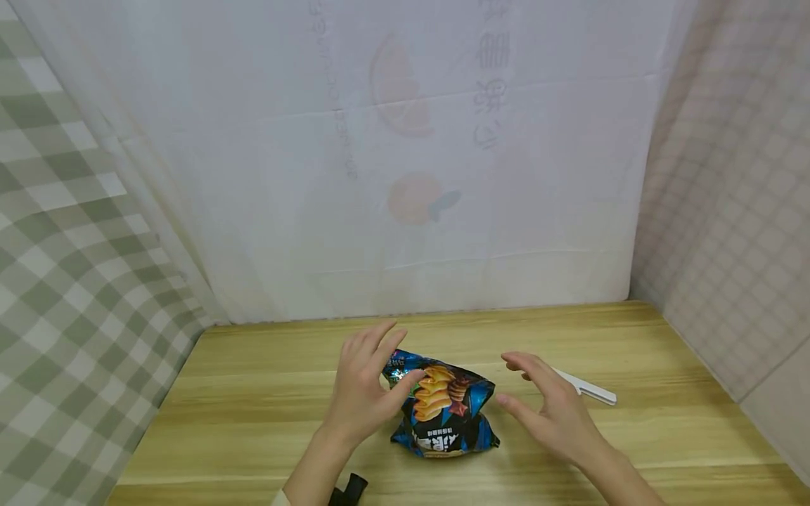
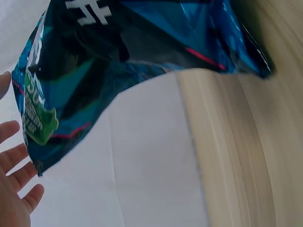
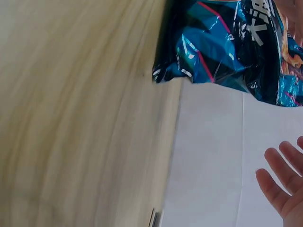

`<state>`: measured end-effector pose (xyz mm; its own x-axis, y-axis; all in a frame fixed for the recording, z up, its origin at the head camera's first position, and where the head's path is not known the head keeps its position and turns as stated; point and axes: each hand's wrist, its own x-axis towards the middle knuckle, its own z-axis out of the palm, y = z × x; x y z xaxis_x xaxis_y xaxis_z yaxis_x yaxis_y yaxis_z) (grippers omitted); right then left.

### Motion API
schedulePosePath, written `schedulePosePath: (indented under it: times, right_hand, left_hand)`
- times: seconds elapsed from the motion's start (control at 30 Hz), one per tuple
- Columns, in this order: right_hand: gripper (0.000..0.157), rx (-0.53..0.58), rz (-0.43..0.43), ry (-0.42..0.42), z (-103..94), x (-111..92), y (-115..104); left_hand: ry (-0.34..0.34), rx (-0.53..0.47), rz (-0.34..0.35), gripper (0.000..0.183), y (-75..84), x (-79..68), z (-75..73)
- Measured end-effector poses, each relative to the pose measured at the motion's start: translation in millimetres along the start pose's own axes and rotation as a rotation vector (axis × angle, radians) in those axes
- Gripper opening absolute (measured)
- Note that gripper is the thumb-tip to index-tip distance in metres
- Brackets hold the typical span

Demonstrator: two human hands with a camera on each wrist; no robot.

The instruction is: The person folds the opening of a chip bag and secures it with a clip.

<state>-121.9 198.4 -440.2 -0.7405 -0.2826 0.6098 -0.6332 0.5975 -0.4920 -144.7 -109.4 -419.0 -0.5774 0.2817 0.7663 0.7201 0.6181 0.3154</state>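
A blue and black crisp bag point(image 1: 443, 407), printed with ridged crisps, stands on the wooden table, its upper part leaning toward my left hand. At the bag's left side is my left hand point(image 1: 367, 383), fingers spread and thumb overlapping the bag's front in the head view. The left wrist view shows those fingertips right at the edge of the bag point(image 2: 94, 80). My right hand point(image 1: 550, 404) hovers to the right of the bag, apart from it, with fingers loosely bent and nothing in them. Its spread fingers point(image 3: 279, 175) show below the bag in the right wrist view.
Behind the right hand lies a slim white tool point(image 1: 591, 390) on the table point(image 1: 253, 407). A black object point(image 1: 349, 488) sits by the left forearm at the front. White sheeting point(image 1: 285, 211) hangs behind, with checked cloth point(image 1: 82, 281) along the left side.
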Motion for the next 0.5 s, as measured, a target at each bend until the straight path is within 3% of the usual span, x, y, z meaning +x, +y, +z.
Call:
schedulePosePath:
  times: [0.5]
  right_hand:
    - [0.050, 0.116, -0.113, 0.036, 19.2, 7.4, -6.1]
  left_hand:
    - [-0.020, -0.016, 0.065, 0.032, 12.4, 9.5, 16.5]
